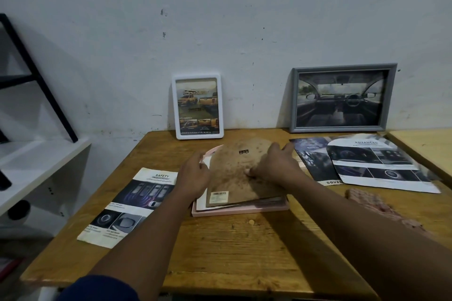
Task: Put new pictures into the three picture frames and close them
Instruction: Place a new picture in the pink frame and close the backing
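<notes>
A wooden table [232,239] stands against a white wall, seen from above by the person working at it. In the middle lies a pink picture frame [239,210], face down. A brown backing board [234,178] sits tilted on it, near end inside the frame, not yet seated. A white sheet of paper [201,203] shows beneath the board along its left side.

The left hand [195,176] has its fingers curled round the board's left edge. The view is blurred here, so it may be pinching the paper too. The right hand [276,166] lies palm down on the board, fingers stretched forward and thumb resting on the surface, holding nothing.

Against the wall stand a white frame [174,105] and a grey frame [342,70], both closed with car pictures inside. A safety leaflet [132,205] lies to the left, and more car leaflets [374,164] lie to the right.

The board looks thin, light and fairly stiff, with a rough, stained face that should not slip. It is best held by opposite edges and lowered flat. The paper below is flimsy and could shift or crease, so gentle, even pressure seems wise.
</notes>
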The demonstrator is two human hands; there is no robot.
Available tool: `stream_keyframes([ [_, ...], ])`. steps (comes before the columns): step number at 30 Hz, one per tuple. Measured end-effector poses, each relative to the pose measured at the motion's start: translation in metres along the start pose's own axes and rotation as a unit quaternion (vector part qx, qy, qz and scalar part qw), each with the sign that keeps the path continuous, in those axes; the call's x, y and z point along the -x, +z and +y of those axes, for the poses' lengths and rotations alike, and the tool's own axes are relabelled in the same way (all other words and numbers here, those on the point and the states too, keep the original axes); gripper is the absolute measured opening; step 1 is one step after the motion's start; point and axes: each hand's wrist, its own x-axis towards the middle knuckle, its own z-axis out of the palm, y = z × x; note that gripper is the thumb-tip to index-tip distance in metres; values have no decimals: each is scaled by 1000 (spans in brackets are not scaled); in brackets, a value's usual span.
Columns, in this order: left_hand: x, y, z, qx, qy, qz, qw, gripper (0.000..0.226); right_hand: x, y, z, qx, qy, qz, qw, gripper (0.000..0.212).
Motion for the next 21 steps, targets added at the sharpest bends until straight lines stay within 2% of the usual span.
stream_keyframes([
  [6,2,-2,-1,-6,9,-23,1000,47,18,14,-10,106,-71,8,992,95],
  [10,5,2,-6,-51,40,-26,998,47,17,11,-4,175,-105,13,979,96],
  [12,6,3,-8,-67,54,-28,996,47,13,10,1,164,-125,10,979,95],
  [16,3,4,-8,-82,72,-41,993,46,-3,10,13,76,-177,16,981,78],
  [21,-1,5,-8,-105,61,-57,991,49,-10,29,17,101,-228,-25,968,66],
])
